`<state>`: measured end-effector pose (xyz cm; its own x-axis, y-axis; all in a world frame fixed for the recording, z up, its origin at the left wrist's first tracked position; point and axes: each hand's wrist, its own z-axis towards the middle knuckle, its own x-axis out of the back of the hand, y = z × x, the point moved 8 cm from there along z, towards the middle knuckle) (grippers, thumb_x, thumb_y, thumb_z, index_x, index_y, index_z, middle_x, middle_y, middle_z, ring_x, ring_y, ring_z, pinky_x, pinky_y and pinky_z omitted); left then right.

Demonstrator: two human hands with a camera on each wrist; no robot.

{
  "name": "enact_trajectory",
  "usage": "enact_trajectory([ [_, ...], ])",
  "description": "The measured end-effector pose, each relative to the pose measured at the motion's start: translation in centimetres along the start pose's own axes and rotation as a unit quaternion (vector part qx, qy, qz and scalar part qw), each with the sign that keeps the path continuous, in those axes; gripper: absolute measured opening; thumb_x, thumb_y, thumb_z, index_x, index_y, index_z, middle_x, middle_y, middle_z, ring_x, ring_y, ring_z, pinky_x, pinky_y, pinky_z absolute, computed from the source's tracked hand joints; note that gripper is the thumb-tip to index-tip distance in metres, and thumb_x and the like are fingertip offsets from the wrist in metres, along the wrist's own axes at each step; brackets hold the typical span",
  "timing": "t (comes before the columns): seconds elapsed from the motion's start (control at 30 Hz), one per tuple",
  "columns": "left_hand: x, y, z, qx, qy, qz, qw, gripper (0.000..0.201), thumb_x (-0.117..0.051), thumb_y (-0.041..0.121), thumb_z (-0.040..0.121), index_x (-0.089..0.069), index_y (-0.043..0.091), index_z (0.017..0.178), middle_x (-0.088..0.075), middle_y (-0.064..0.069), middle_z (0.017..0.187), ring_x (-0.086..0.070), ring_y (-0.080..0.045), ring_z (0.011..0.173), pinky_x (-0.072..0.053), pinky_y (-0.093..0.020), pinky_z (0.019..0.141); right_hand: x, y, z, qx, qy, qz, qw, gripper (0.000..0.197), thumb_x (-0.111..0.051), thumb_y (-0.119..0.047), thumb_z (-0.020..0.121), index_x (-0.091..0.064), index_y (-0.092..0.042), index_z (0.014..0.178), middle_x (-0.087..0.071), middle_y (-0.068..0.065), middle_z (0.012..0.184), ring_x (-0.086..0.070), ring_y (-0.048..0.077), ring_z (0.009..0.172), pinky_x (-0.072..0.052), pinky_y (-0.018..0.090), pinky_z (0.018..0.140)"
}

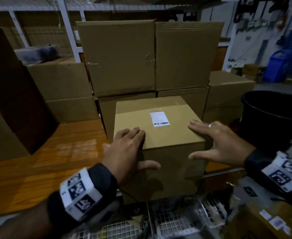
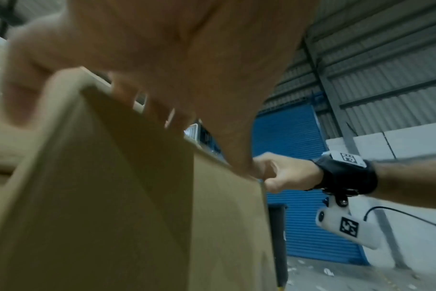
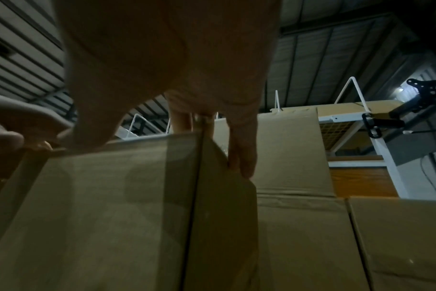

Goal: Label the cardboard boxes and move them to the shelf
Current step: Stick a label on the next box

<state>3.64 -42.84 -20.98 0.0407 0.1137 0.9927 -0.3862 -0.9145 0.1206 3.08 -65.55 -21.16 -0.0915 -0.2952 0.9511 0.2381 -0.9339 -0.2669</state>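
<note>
At six o'clock on the wooden shelf (image 1: 38, 163) stands the labelled box (image 1: 159, 144), its label (image 1: 160, 119) on top. The left hand (image 1: 126, 152) and right hand (image 1: 219, 144) flank its near corners, fingers spread wide. Uneven pressure could tip it toward the stacked boxes (image 1: 150, 56) at twelve.
</note>
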Motion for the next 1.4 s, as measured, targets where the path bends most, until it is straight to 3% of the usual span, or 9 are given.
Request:
enact_trajectory([
  [0.07, 1.6, -0.6, 0.8, -0.005, -0.028, 0.016, 0.999, 0.102, -0.024, 0.088, 0.056, -0.033, 0.032, 0.141, -0.035, 0.009, 0.148, -0.03, -0.014, 0.134, -0.031, -0.055, 0.104, 1.5, -0.2, 0.7, 0.005, -0.05, -0.025, 0.998, 0.099, -0.049, -0.081, 0.057, -0.037, -0.034, 0.144, -0.039, -0.015, 0.146, -0.036, 0.008, 0.124, -0.035, 0.025, 0.1],
  [0.13, 3.2, -1.2, 2.3, -0.008, -0.038, 0.04, 0.998, 0.099, -0.02, 0.086, 0.059, -0.037, 0.032, 0.14, -0.04, 0.007, 0.145, -0.033, -0.014, 0.133, -0.026, -0.059, 0.106, 3.3, -0.1, 2.1, 0.005, -0.072, -0.053, 0.996, 0.095, -0.044, -0.082, 0.057, -0.044, -0.033, 0.139, -0.048, -0.009, 0.137, -0.041, 0.008, 0.118, -0.038, 0.025, 0.093],
  [0.3, 4.7, -2.1, 7.2, -0.03, -0.06, 0.113, 0.991, 0.104, -0.022, 0.083, 0.061, -0.024, 0.027, 0.149, -0.022, 0.004, 0.157, -0.02, -0.017, 0.143, -0.016, -0.058, 0.112, 6.6, 0.0, 7.6, 0.044, -0.05, -0.077, 0.995, 0.08, -0.049, -0.072, 0.068, -0.056, -0.023, 0.13, -0.062, -0.007, 0.123, -0.055, 0.005, 0.103, -0.049, 0.024, 0.083],
  [0.47, 2.2, -2.0, 10.4, -0.054, -0.113, 0.118, 0.985, 0.118, -0.023, 0.09, 0.06, -0.004, 0.02, 0.153, -0.005, -0.002, 0.161, -0.01, -0.02, 0.147, -0.012, -0.048, 0.117, 5.4, -1.6, 13.0, 0.098, -0.078, -0.073, 0.99, 0.055, -0.065, -0.052, 0.081, -0.061, -0.017, 0.123, -0.067, -0.009, 0.101, -0.059, 0.002, 0.083, -0.046, 0.015, 0.068],
  [0.63, -0.1, -2.6, 11.4, -0.058, -0.084, 0.058, 0.993, 0.137, 0.008, 0.101, 0.04, 0.005, 0.024, 0.153, 0.006, 0.007, 0.16, 0.002, -0.009, 0.147, -0.005, -0.04, 0.118, 2.8, -2.6, 15.9, 0.124, -0.094, -0.067, 0.985, 0.052, -0.071, -0.048, 0.08, -0.065, -0.017, 0.121, -0.068, -0.007, 0.095, -0.061, 0.008, 0.086, -0.052, 0.023, 0.074],
  [0.77, -0.5, -3.1, 11.5, -0.057, -0.065, 0.049, 0.995, 0.13, 0.001, 0.102, 0.046, 0.007, 0.027, 0.152, 0.008, 0.011, 0.16, 0.005, -0.006, 0.146, -0.003, -0.04, 0.119, 1.3, -3.2, 17.2, 0.133, -0.114, -0.075, 0.982, 0.049, -0.069, -0.051, 0.08, -0.067, -0.019, 0.116, -0.059, -0.01, 0.087, -0.053, 0.006, 0.077, -0.04, 0.02, 0.059],
  [0.87, -0.6, -3.2, 11.6, -0.058, -0.07, 0.035, 0.995, 0.13, -0.002, 0.102, 0.045, 0.008, 0.028, 0.152, 0.009, 0.012, 0.159, 0.007, -0.005, 0.145, -0.003, -0.042, 0.119, 1.1, -2.8, 17.7, 0.124, -0.129, -0.054, 0.982, 0.046, -0.07, -0.05, 0.08, -0.067, -0.021, 0.115, -0.053, -0.016, 0.084, -0.05, 0.003, 0.075, -0.033, 0.016, 0.058],
  [1.03, -0.6, -3.1, 11.5, -0.058, -0.071, 0.024, 0.995, 0.133, -0.003, 0.103, 0.043, 0.008, 0.029, 0.152, 0.01, 0.013, 0.159, 0.008, -0.004, 0.145, -0.001, -0.042, 0.119, 0.9, -2.8, 18.0, 0.121, -0.123, 0.006, 0.985, 0.029, -0.072, -0.036, 0.082, -0.07, -0.018, 0.105, -0.06, -0.013, 0.088, -0.053, 0.0, 0.076, -0.034, 0.01, 0.057],
  [1.4, -0.7, -3.1, 11.7, -0.072, -0.071, 0.017, 0.995, 0.132, -0.007, 0.104, 0.039, 0.007, 0.036, 0.151, 0.01, 0.012, 0.159, 0.009, -0.005, 0.145, 0.0, -0.043, 0.119, 0.7, -3.4, 18.1, 0.111, -0.105, 0.021, 0.988, 0.015, -0.069, -0.025, 0.087, -0.072, -0.015, 0.096, -0.066, -0.006, 0.088, -0.059, 0.007, 0.083, -0.045, 0.016, 0.067],
])
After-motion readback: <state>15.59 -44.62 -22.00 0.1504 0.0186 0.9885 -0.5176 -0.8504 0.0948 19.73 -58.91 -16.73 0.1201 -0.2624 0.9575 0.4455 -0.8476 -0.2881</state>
